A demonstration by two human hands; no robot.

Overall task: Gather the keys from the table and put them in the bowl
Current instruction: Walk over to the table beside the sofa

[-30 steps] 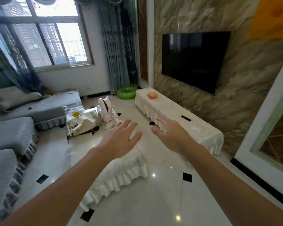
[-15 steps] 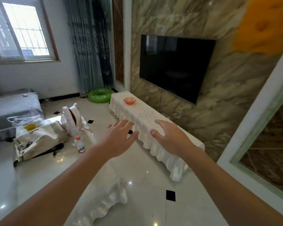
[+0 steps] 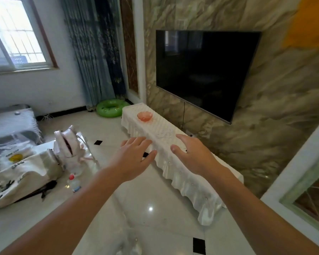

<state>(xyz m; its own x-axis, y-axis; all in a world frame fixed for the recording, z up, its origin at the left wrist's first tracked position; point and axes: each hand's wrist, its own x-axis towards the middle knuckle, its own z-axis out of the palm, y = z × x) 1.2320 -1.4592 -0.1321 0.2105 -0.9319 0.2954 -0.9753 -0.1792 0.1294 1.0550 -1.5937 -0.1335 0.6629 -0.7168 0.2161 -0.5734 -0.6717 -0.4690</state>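
Observation:
A small orange bowl [image 3: 144,116] stands near the far end of a long low table [image 3: 175,144] covered with a white frilled cloth, below the wall television. My left hand [image 3: 134,157] is held out in the air before the table's near side, fingers apart and empty. My right hand [image 3: 192,153] hovers over the middle of the table, fingers spread, holding nothing. I see no keys; my right hand hides part of the tabletop.
A black television [image 3: 204,70] hangs on the marble wall. On the floor at left lie a printed bag [image 3: 20,172], a white backpack [image 3: 68,142] and a small bottle [image 3: 74,183]. A green swim ring [image 3: 110,108] lies by the curtain. Grey sofa [image 3: 13,122] at far left.
The view has swung right and moved closer to the long table. Both hands stay outstretched and empty, now nearer the tabletop. The cloth-covered low table below has almost left the frame.

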